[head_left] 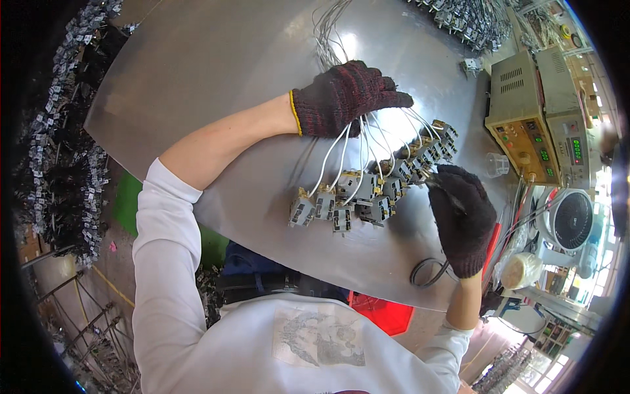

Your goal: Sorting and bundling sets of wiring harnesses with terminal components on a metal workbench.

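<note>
My left hand (351, 95), in a dark red and black knitted glove with a yellow cuff edge, is closed around a bundle of white wires (336, 33). Below it, the wires fan out to several small grey box-shaped electrical parts (356, 185) with brass-coloured terminals, which sit in a slanting cluster over the metal table. My right hand (462, 213), in a similar dark glove, is closed with its fingertips beside the cluster's right side. Whatever it pinches is hidden by the glove. A black cable (428, 268) loops next to its wrist.
Two bench instruments with lit displays (528, 128) stand at the right of the metal table (216, 59). A clear plastic cup (497, 165) is near them, with a round fan (571, 220) closer in. More wired parts (469, 23) are piled at the far right; others hang at left.
</note>
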### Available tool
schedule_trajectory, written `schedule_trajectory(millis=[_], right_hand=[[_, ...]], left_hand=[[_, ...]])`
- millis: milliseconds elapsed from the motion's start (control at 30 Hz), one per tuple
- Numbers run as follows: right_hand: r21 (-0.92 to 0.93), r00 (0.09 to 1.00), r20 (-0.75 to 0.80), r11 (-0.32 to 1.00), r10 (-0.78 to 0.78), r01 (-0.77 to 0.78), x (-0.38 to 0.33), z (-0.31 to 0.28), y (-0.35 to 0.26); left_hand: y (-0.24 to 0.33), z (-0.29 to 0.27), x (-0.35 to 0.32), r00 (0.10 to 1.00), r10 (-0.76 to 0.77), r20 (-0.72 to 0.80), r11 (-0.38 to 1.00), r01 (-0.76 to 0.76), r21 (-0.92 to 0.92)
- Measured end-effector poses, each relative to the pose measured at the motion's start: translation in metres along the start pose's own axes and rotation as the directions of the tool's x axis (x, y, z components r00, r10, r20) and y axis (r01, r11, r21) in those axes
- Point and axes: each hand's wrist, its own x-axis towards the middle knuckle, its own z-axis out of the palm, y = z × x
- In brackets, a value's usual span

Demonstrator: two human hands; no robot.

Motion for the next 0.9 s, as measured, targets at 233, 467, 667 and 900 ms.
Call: schedule_trajectory(millis=[233,467,667,900], right_hand=[[-0.02,0.999,-0.015,0.999,-0.039,0.038,0.002,0.007,-0.009],[0.196,0.97,0.015,0.951,0.242,-0.24,0.003,-0.006,-0.005],[-0.073,1.0,-0.004,0.997,-0.004,0.004,0.008,-0.003,-0.001],[-0.142,0.983,0.131,0.979,-0.129,0.148,0.027,-0.017,-0.005]], left_hand=[[0.001,-0.002,0.0,1.0,0.005,0.015,1.0,-0.006,0.026],[0.001,-0.002,0.001,0.993,0.044,-0.11,0.998,-0.039,0.05],[0.0,-0.003,0.003,0.992,0.049,-0.116,0.998,-0.044,0.046],[-0.001,-0.004,0.0,0.999,0.019,-0.027,1.0,-0.019,0.021]])
